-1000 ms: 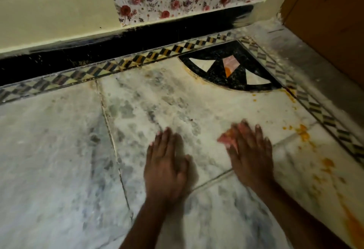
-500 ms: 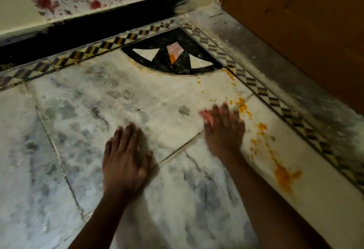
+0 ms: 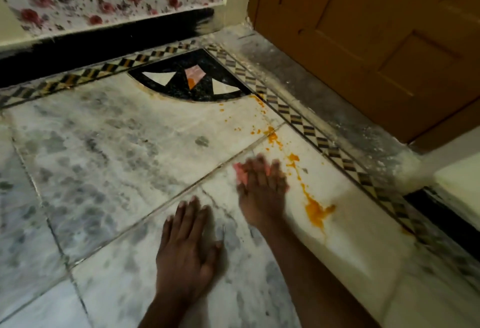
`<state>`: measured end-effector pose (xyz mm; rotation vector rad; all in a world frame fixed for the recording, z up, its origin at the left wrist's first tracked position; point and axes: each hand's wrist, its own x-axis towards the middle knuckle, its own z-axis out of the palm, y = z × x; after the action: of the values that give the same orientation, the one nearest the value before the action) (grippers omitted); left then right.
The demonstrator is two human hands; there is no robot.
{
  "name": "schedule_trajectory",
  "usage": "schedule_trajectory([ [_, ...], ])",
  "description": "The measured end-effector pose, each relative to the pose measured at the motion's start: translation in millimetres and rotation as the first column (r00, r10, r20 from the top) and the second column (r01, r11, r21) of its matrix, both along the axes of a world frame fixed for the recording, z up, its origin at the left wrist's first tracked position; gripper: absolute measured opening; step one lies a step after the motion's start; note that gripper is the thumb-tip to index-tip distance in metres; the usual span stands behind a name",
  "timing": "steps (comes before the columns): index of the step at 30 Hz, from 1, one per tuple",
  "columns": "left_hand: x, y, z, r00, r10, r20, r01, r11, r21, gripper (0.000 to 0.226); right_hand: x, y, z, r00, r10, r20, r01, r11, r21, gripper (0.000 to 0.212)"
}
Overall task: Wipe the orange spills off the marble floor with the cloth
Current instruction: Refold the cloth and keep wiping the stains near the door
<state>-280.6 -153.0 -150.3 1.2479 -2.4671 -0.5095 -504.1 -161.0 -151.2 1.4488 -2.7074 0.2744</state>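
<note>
The right hand [image 3: 262, 185] has slid the pink cloth [image 3: 240, 173] closer to the orange spills [image 3: 315, 208] than it was a moment ago, and the left hand [image 3: 185, 247] has come along beside it. The right hand lies flat on the cloth with straight fingers, pressing it to the marble floor [image 3: 117, 146]. The left hand is flat on the floor, holding nothing. The hands are apart. Most of the cloth is hidden under the hand. The big blob is just beside the wrist, so the arm could drag through it. A fast wipe could smear orange into the checkered border [image 3: 309, 130].
</note>
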Motion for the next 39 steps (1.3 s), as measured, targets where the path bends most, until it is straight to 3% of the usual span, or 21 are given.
schedule_trajectory([
  [4,-14,14,1,1.000,0.017,0.026,-0.016,1.000,-0.002,0.076,23,102,7,0.961,0.273,-0.043,-0.271,0.962,0.039,0.069],
  [6,-13,14,-4,0.999,0.007,0.048,-0.007,1.000,-0.004,0.076,-3,136,2,0.980,0.189,-0.058,-0.187,0.981,0.043,0.066],
  [9,-10,20,-6,0.997,-0.034,0.066,0.034,0.999,-0.004,0.078,-41,136,4,0.990,-0.137,-0.013,0.137,0.990,0.034,0.066],
  [10,-10,23,-5,0.996,-0.051,0.072,0.052,0.999,-0.005,0.078,-40,132,6,0.984,-0.179,0.004,0.179,0.983,0.035,0.067],
  [11,-9,23,-6,0.995,-0.059,0.076,0.059,0.998,-0.002,0.078,-32,129,6,0.988,-0.155,0.009,0.154,0.988,0.026,0.067],
  [13,-10,25,-4,0.995,-0.063,0.078,0.062,0.998,0.012,0.079,-3,149,6,0.999,0.051,-0.003,-0.051,0.997,0.049,0.067],
  [16,-14,34,-3,0.987,-0.139,0.081,0.139,0.990,0.008,0.079,14,222,12,0.966,0.260,-0.009,-0.259,0.964,0.066,0.061],
  [19,-22,60,1,0.962,-0.270,0.044,0.271,0.962,-0.015,0.076,-13,258,14,0.998,0.058,-0.003,-0.057,0.996,0.067,0.061],
  [22,-38,86,6,0.950,-0.311,0.033,0.312,0.950,-0.004,0.076,-28,238,11,0.980,-0.190,0.053,0.184,0.979,0.091,0.064],
  [24,-55,91,9,0.960,-0.280,0.012,0.280,0.960,0.014,0.079,-22,229,8,0.987,-0.150,0.059,0.144,0.985,0.097,0.068],
  [28,-90,96,9,0.943,-0.326,-0.068,0.330,0.943,0.052,0.078,-12,271,11,0.990,0.139,0.009,-0.139,0.979,0.151,0.067],
  [32,-97,103,4,0.943,-0.332,-0.021,0.331,0.942,-0.058,0.071,-34,305,17,0.991,0.127,0.039,-0.132,0.974,0.185,0.066],
  [36,-100,111,10,0.967,-0.252,0.024,0.253,0.966,-0.055,0.065,-68,280,19,0.996,0.014,0.092,-0.031,0.981,0.192,0.063],
  [39,-115,119,14,0.981,-0.185,0.057,0.187,0.982,-0.036,0.064,-61,279,21,0.993,0.047,0.110,-0.066,0.983,0.170,0.064],
])
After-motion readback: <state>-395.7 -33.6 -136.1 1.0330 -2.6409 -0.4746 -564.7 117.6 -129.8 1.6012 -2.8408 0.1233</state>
